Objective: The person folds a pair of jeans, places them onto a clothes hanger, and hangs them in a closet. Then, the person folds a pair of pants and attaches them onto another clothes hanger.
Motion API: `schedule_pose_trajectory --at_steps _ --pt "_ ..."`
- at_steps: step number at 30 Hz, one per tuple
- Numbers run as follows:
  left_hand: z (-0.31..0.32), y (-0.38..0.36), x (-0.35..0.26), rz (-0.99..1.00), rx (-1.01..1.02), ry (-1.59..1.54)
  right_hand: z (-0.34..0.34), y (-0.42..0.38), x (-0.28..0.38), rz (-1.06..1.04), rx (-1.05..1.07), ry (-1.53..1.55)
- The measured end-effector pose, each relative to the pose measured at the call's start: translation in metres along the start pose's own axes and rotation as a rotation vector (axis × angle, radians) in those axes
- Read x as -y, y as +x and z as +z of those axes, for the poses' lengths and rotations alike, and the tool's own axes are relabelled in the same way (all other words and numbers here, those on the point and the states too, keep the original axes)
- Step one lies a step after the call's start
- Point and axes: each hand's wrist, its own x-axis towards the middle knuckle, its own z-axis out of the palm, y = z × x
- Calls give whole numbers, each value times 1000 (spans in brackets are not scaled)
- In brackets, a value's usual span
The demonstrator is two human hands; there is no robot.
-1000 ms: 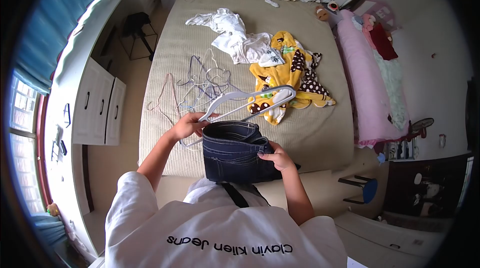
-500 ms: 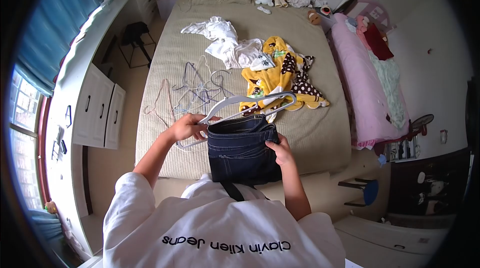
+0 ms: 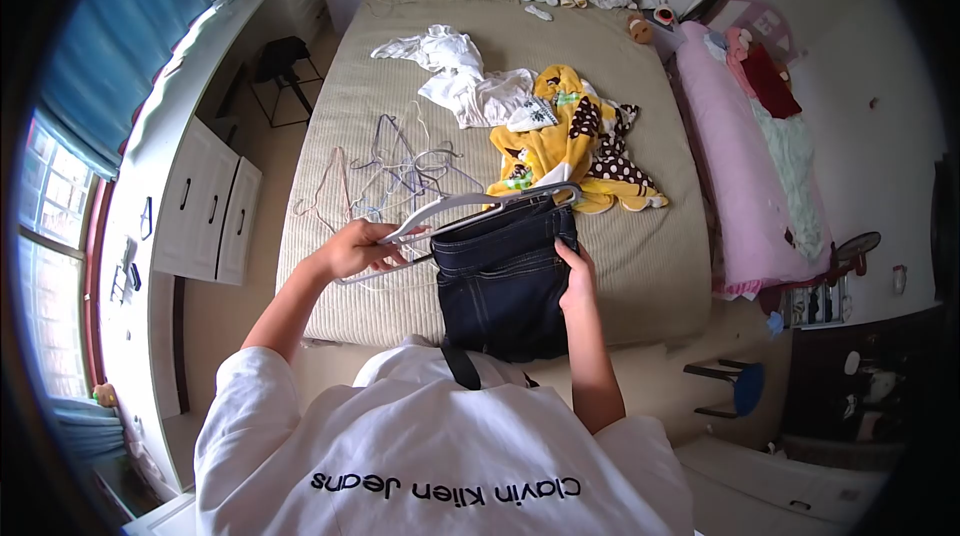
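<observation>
A pair of dark blue jeans (image 3: pixel 503 288) hangs in front of me, its waistband at the top. My right hand (image 3: pixel 577 274) grips the right edge of the jeans just below the waistband, thumb on the near side. A grey plastic hanger (image 3: pixel 455 203) is in the closed fingers of my left hand (image 3: pixel 362 248), which hold its left end. The hanger runs along the waistband, and its right end sits at the jeans' upper right corner. Past it, several loose wire hangers (image 3: pixel 405 171) lie tangled on the bed.
On the striped bed (image 3: pixel 640 276) lie white clothes (image 3: pixel 485 96) and a yellow garment (image 3: pixel 560 141) with brown polka-dot parts. A pink-covered small bed (image 3: pixel 745 196) stands at the right. White cabinets (image 3: pixel 205 206) and a black stool (image 3: pixel 283 61) are at the left, a blue stool (image 3: pixel 745 389) at lower right.
The jeans' waistband has come up closer to the hanger and now overlaps its right part. My right hand has shifted slightly up with the jeans. The whole view has turned a little.
</observation>
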Motion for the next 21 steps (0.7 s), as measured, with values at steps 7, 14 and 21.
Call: schedule_pose_trajectory --at_steps 7,14,21 --pt "19 12 -20 25 56 127 8 1 -26 154 230 -69" --pt "27 13 -13 201 -28 414 10 3 -25 85 97 -113" --pt "32 5 -9 453 -183 636 14 2 -12 14 131 -374"
